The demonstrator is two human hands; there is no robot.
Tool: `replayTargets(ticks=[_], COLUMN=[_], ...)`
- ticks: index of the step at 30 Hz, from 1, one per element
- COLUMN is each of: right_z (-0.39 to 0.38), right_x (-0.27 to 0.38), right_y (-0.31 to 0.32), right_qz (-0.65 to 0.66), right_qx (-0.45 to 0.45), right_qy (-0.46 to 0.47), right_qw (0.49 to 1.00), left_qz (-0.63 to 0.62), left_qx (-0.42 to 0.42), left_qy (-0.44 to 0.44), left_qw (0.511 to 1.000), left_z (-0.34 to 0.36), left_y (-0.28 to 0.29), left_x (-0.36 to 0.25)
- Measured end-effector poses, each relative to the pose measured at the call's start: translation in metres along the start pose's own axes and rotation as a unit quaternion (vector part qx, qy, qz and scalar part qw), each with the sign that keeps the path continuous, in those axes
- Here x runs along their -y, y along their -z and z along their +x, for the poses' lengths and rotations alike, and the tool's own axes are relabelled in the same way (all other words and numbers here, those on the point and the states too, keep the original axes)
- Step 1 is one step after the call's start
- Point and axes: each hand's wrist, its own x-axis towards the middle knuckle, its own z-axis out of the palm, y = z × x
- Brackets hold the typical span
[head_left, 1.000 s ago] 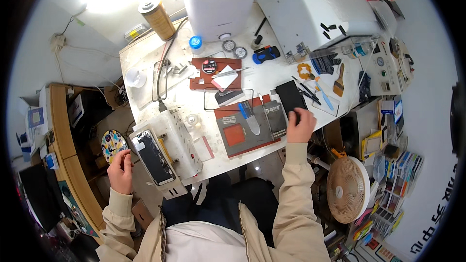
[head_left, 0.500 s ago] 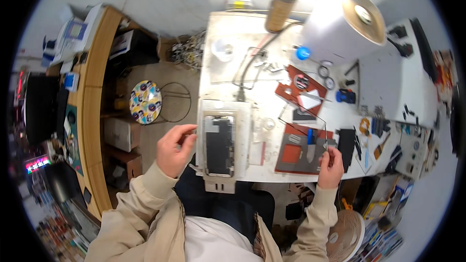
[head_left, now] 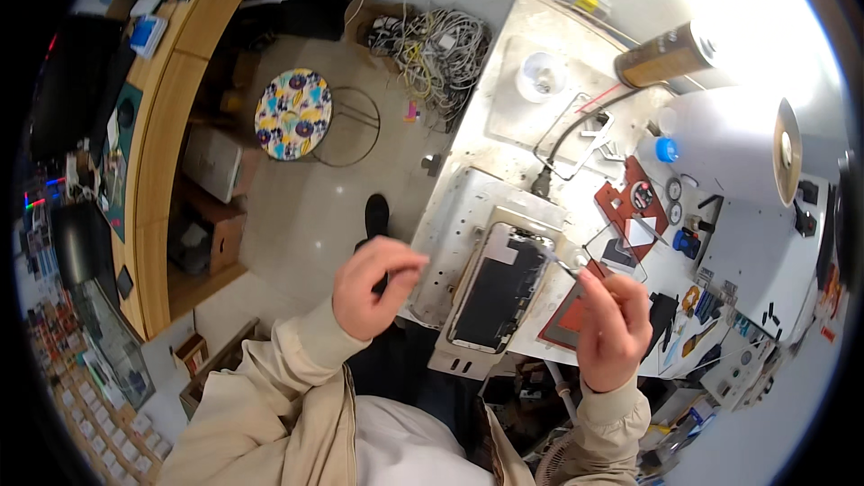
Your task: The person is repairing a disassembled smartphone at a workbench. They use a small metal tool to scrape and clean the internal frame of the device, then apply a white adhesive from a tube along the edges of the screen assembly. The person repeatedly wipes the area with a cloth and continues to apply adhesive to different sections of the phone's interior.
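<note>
An opened phone (head_left: 501,288), its black inner side facing up, lies on a beige heating plate (head_left: 463,360) with slots in its near end. My right hand (head_left: 614,328) is right of the phone, pinching a slim metal tool (head_left: 565,267) that looks like tweezers. Its tip reaches the phone's upper right edge; whether they touch I cannot tell. Left of the phone, my left hand (head_left: 373,288) hovers with thumb and forefinger drawn together. Anything between those fingertips is blurred and too small to make out.
Behind the phone are a black cable plug (head_left: 542,184) and a clear tub (head_left: 541,77). Brown-red mats (head_left: 615,207) with small parts lie to the right. A spray can (head_left: 668,54) and a white cylinder (head_left: 733,139) stand at the back. A patterned stool (head_left: 293,114) is at left.
My view has turned, so the bench now slants. My right hand has brought the metal tool left from over the mat to the phone. My left hand stays beside the plate, fingers closer together.
</note>
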Motion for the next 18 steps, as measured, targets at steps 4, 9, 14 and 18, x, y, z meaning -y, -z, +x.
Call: replayTargets(ticks=[4,9,14,18], right_z=[-0.01,-0.005,0.006,0.016], right_x=[0.005,0.011,0.014,0.016], right_y=[0.0,0.006,0.009,0.001], right_qz=[-0.005,-0.014,-0.01,-0.031], right_qx=[-0.01,0.045,0.089,0.099], right_qy=[-0.03,-0.043,-0.009,0.009], right_qw=[0.999,0.998,0.996,0.995], left_qz=[0.019,-0.111,-0.328,-0.34], left_qx=[0.124,0.156,0.186,0.221], left_qy=[-0.095,0.075,0.324,0.378], left_qw=[0.987,0.979,0.868,0.832], left_z=[-0.047,-0.058,-0.039,-0.013], left_y=[0.006,0.004,0.011,0.009], left_x=[0.024,0.04,0.039,0.037])
